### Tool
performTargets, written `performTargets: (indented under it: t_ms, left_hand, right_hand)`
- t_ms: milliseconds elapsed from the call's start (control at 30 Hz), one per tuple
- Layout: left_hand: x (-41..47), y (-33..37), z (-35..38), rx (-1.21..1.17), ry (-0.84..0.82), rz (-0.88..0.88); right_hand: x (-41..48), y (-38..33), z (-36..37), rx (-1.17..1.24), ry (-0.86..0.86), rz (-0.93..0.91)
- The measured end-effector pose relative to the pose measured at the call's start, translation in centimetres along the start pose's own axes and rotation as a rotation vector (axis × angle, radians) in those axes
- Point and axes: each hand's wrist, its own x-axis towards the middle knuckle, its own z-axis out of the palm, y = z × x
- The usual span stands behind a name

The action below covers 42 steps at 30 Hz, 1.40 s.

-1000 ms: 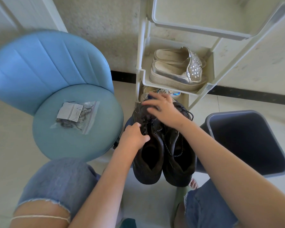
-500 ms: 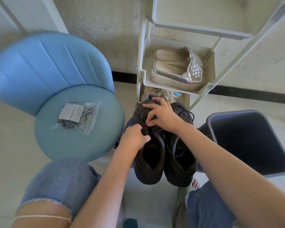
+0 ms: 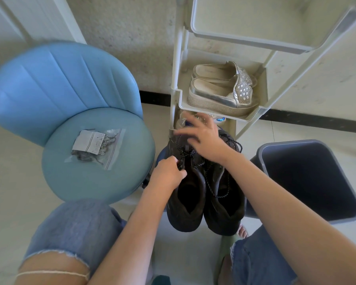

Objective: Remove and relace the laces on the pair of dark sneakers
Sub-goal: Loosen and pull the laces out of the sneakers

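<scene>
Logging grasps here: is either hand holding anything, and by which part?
The left hand pinches the lace of the left sneaker near its top eyelets. The right hand, fingers spread and blurred, seems to hold nothing.

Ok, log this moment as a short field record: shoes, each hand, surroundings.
Shoes: pair of dark lace-up sneakers, side by side, heels toward the person, speckled black laces on both
Left hand: pinches the laces on the sneaker nearer the blue padded chair
Right hand: open, fingers spread over the toes, blurred
Chair seat: clear zip bag lies on it
Rack: cream plastic rack, silver platform shoes on a shelf
Bin: dark grey plastic bin beside the sneakers
</scene>
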Motion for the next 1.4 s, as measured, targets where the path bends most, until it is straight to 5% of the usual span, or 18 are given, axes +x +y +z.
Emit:
performTargets:
  t_ms: [100,300,533,733,867,933,1000,1100,1200,1333,1400]
  left_hand:
    - [0.0,0.1,0.1,0.025,0.01,0.011]
    - [0.0,0.1,0.1,0.02,-0.004,0.013]
    - [0.2,-0.1,0.2,0.006,-0.007,-0.003]
    - [0.3,-0.1,0.3,0.02,-0.013,0.002]
    - [0.4,-0.2,0.2,0.009,-0.027,0.007]
    - [0.4,-0.3,0.3,0.016,-0.023,0.009]
    - [0.4,-0.4,0.4,0.025,-0.006,0.017]
    - [0.5,-0.3,0.6,0.041,0.021,0.035]
    - [0.4,-0.2,0.5,0.072,0.035,0.039]
    - [0.6,-0.2,0.6,0.087,0.021,0.037]
    - [0.6,-0.3,0.6,0.105,0.006,0.03]
  right_hand:
    - [-0.4,0.2,1.4,-0.104,-0.266,-0.029]
    - [-0.1,0.4,1.2,-0.127,-0.174,0.011]
    - [0.2,1.2,-1.1,0.001,0.381,0.44]
    - [0.4,1.5,-1.5,0.564,0.553,0.708]
    - [0.5,2.3,-1.7,0.569,0.651,0.818]
    - [0.4,2.2,-2.0,0.476,0.631,0.718]
    - [0.1,1.9,-2.3,0.263,0.494,0.428]
    - [-0.6,0.5,-0.9,0.052,-0.006,0.062]
    - [-0.8,0.6,1.3,-0.072,-0.287,0.034]
    - [-0.5,0.9,1.1,-0.027,-0.192,0.099]
    - [-0.2,0.5,0.7,0.069,-0.006,0.234]
